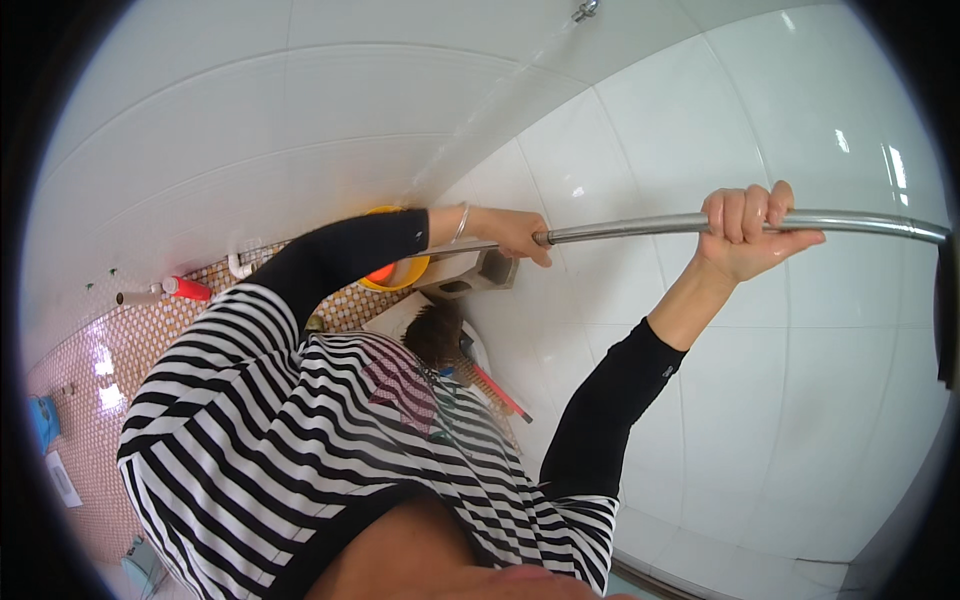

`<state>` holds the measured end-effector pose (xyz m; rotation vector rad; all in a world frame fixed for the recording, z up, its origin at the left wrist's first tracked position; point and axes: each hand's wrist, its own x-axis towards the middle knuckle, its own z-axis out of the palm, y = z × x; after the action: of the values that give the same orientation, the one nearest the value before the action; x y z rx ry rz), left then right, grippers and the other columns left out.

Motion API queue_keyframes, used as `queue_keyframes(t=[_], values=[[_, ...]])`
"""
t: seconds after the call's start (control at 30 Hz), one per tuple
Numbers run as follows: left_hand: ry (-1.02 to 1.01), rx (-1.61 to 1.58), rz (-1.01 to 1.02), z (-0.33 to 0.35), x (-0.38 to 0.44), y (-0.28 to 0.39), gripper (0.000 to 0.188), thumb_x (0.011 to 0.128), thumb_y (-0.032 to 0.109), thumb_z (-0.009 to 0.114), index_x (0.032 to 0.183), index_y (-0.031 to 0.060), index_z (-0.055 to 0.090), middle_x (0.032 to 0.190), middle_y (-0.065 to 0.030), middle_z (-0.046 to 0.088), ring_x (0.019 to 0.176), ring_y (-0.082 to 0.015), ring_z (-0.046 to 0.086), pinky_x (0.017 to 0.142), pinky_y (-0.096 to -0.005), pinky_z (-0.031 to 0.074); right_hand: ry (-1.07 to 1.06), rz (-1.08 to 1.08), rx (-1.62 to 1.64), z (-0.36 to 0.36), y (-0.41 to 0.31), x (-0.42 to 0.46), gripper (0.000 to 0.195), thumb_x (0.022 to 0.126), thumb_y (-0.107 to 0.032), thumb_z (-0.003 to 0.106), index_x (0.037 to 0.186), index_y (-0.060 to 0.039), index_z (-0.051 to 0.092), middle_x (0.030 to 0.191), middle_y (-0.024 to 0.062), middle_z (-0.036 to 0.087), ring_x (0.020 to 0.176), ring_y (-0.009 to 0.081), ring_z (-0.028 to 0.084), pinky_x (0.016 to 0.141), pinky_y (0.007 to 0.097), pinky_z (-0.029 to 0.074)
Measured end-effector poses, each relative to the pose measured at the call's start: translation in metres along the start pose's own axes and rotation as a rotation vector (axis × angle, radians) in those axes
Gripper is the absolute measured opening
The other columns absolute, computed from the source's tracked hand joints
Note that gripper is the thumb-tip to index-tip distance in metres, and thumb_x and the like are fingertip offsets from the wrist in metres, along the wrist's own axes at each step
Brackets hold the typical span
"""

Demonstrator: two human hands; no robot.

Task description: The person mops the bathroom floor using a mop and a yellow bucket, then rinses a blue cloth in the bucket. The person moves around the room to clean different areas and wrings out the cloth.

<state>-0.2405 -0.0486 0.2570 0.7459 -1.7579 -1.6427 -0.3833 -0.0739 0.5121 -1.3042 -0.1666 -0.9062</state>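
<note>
A telescopic metal pole point(630, 227) spans the view before me, running along a white tiled wall. My left hand point(517, 231), with a bracelet at the wrist, grips it near the collar where the thin and thick tubes meet. Further right, my right hand point(750, 217) is wrapped around the thick tube, its thumb lying along the pole. The pole's right end meets a dark, flat piece point(943, 307) at the picture's rim; what it is cannot be made out. Behind my left forearm, the thin tube passes over a yellow bucket point(420, 274).
Water streams from a metal tap point(585, 10) towards the bucket. Concrete blocks point(499, 270) stand beside it. Below are a dark brush head point(435, 330), partly hidden, and a red handle point(502, 394). A red bottle point(187, 288) and white pipe point(238, 262) are on the mosaic floor point(75, 427).
</note>
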Motion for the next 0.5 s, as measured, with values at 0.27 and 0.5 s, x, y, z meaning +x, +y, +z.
queue_keyframes(t=[0.27,0.5], values=[[0.679,0.264,0.083,0.024,0.014,-0.01,0.044,0.083,0.031,0.06,0.055,-0.0002,0.046,0.046,-0.0108,0.04,0.043,-0.0221,0.035,0.045,-0.0341,0.033,0.615,-0.161,-0.546,0.03,0.031,0.002,0.063,0.079,-0.075,0.024,0.067,-0.0137,0.035,0.041,-0.0023,0.027,0.033,0.0077,0.016,0.032,0.0218,0.014],[0.911,0.244,0.144,0.033,0.025,-0.044,0.043,0.084,0.033,0.059,0.06,-0.0008,0.048,0.05,-0.0137,0.039,0.046,-0.0216,0.03,0.046,-0.0341,0.032,0.591,-0.238,-0.485,0.027,0.064,0.0,0.058,0.084,-0.067,0.032,0.073,-0.0106,0.043,0.047,0.0006,0.035,0.036,0.0099,0.024,0.033,0.0231,0.019]])
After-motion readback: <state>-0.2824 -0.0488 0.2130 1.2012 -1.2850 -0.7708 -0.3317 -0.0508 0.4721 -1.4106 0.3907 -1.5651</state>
